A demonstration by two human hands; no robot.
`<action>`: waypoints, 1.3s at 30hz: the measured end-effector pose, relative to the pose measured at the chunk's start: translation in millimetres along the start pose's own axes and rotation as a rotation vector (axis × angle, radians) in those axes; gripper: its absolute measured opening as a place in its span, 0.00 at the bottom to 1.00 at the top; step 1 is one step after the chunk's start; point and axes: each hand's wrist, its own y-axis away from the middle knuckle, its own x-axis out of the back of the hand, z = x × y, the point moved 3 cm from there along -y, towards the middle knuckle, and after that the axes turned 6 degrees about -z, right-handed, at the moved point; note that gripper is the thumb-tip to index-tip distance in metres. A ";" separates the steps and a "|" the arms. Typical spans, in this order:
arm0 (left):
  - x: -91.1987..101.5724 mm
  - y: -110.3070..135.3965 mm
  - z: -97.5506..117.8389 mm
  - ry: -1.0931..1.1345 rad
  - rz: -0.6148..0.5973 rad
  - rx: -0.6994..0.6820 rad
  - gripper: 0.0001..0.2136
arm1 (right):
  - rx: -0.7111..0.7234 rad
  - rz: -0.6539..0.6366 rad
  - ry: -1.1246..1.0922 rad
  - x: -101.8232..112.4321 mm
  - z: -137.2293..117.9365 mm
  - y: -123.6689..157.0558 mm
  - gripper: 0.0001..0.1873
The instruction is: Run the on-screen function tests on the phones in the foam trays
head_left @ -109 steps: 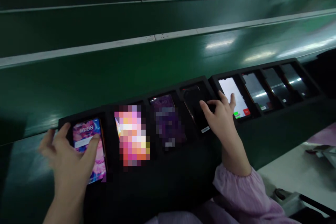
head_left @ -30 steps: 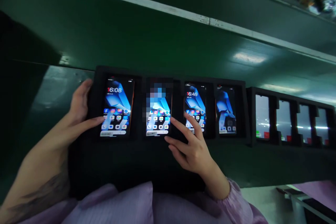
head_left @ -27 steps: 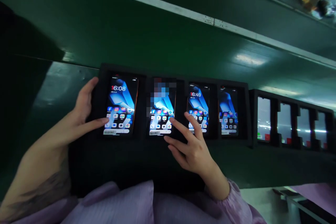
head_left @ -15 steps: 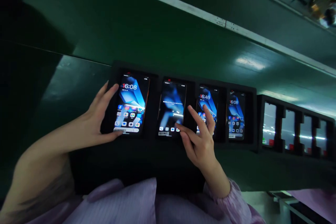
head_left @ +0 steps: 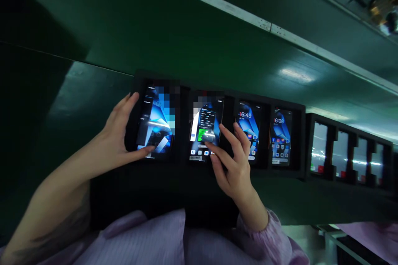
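In black tray (head_left: 183, 140), touches leftmost smartphone (head_left: 158, 122) with wide-open left hand (head_left: 116, 134), second smartphone (head_left: 205, 126) with half-open right hand (head_left: 235, 165), holding nothing.

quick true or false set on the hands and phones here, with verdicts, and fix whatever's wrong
1. The left hand has its thumb over the leftmost phone. True.
2. The right hand holds a phone up in the air. False: it reaches over the second phone, which lies flat.
3. The third phone shows 16:49. True.
4. The fourth phone has a blank screen. False: it is lit and shows 16:08.
5. The tray on the right holds four devices. True.
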 end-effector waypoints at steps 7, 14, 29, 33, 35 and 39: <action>5.9 -9.7 13.6 0.300 0.057 0.333 0.68 | -0.069 -0.091 0.071 -11.4 -2.4 -1.0 0.16; 2.7 -17.8 34.8 0.137 0.092 0.342 0.77 | -0.176 0.062 0.071 -4.8 6.6 2.2 0.14; -0.3 -14.4 33.4 0.131 0.105 0.359 0.73 | -0.144 0.060 0.070 -6.0 5.2 1.8 0.13; 0.9 -12.4 23.6 0.136 0.118 0.382 0.69 | -0.082 -0.030 0.062 -8.7 0.6 0.0 0.14; 1.1 -13.6 27.4 0.098 0.126 0.385 0.72 | -0.102 -0.024 0.064 -9.0 1.4 0.2 0.13; -0.7 -16.9 42.7 0.087 0.103 0.379 0.78 | -0.212 0.070 0.073 -7.1 7.7 2.6 0.12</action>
